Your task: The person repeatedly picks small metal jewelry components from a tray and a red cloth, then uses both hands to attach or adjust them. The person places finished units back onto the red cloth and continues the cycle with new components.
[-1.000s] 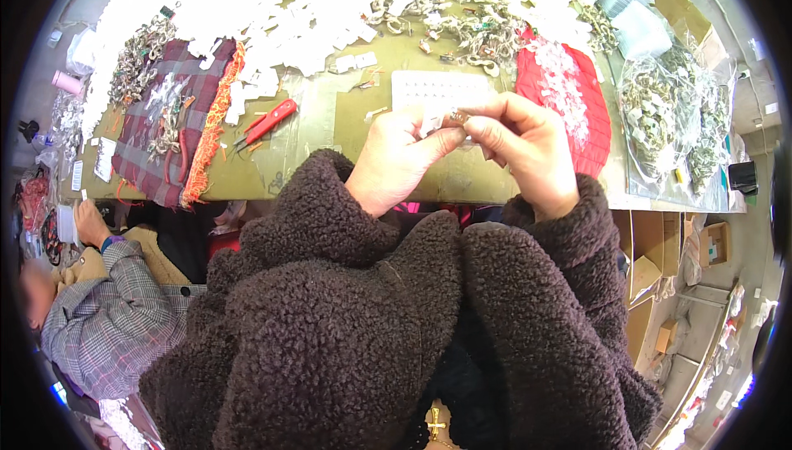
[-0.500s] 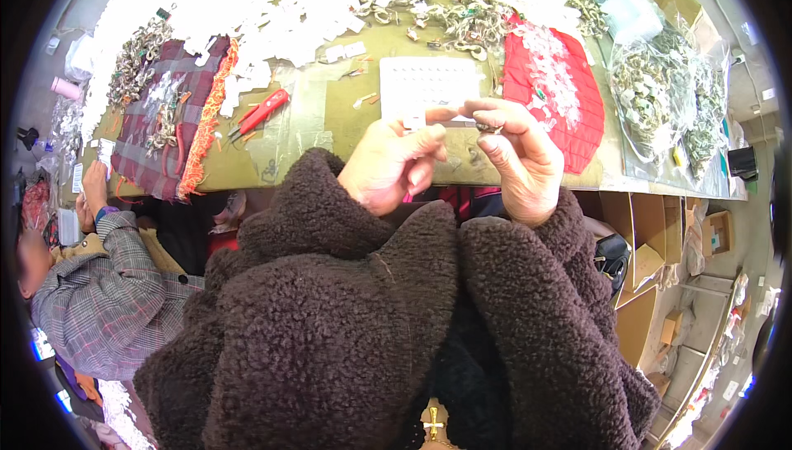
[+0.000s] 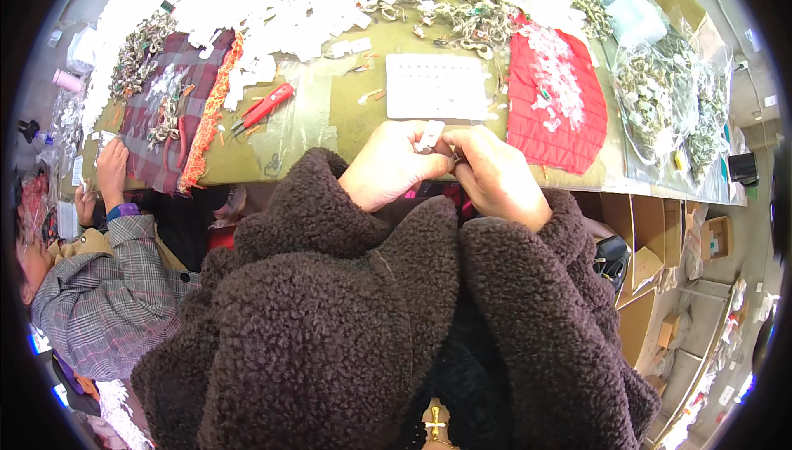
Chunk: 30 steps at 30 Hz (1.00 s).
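My left hand [image 3: 391, 168] is closed in a pinch on a small white piece [image 3: 430, 136], which sticks up from its fingertips. Pressed against it, my right hand [image 3: 498, 174] has its fingers curled together; whatever lies in them is mostly hidden. Both hands meet just above the near edge of the table [image 3: 330, 153]. Right behind them lies a flat white tray [image 3: 436, 112] with a row of small marks along its far side.
Red-handled pliers [image 3: 268, 104] lie left of the tray. A red cloth [image 3: 590, 132] bears small clear pieces; a plaid cloth [image 3: 198, 70] lies left. Cable bundles [image 3: 474, 21] and white scraps [image 3: 247, 4] cover the back. Filled plastic bags [image 3: 648, 108] stand right. A co-worker [image 3: 115, 277] sits left.
My right hand has come down and left to meet my left hand. The small dark piece seen in its raised fingers is now hidden between the hands.
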Tool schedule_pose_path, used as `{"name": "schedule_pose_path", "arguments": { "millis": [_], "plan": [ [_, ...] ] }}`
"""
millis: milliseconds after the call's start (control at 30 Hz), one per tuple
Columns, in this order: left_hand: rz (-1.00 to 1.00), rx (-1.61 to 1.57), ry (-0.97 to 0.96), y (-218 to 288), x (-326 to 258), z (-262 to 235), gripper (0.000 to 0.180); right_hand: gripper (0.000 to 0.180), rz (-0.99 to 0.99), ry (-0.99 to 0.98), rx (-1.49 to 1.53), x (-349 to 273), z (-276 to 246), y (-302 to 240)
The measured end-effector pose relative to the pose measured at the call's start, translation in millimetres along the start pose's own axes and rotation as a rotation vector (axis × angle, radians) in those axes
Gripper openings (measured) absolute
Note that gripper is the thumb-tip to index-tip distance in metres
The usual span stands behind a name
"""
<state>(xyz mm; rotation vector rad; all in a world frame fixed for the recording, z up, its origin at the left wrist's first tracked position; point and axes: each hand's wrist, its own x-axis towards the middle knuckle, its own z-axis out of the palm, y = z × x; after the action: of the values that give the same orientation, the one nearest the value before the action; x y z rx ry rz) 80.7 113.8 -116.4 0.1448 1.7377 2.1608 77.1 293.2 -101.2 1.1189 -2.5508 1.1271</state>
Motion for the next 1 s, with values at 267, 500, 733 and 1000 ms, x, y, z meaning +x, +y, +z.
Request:
{"name": "schedule_pose_path", "arguments": {
  "millis": [267,500,733,1000],
  "plan": [
    [-0.310,-0.197,-0.092,8,-5,-7,0.008,0.024,-0.005,-0.048,0.014,-4,-10,0],
    [-0.276,-0.188,-0.134,10,-7,-9,0.008,0.025,-0.036,-0.024,-0.014,-4,-10,-8],
    [-0.277,-0.321,-0.143,7,-10,-10,0.008,0.024,-0.137,0.004,0.030,-5,-14,-7],
    [-0.095,-0.634,-0.080,-1,-8,-6,0.025,0.012,0.258,0.199,0.251,-3,-9,-16]
  ]
}}
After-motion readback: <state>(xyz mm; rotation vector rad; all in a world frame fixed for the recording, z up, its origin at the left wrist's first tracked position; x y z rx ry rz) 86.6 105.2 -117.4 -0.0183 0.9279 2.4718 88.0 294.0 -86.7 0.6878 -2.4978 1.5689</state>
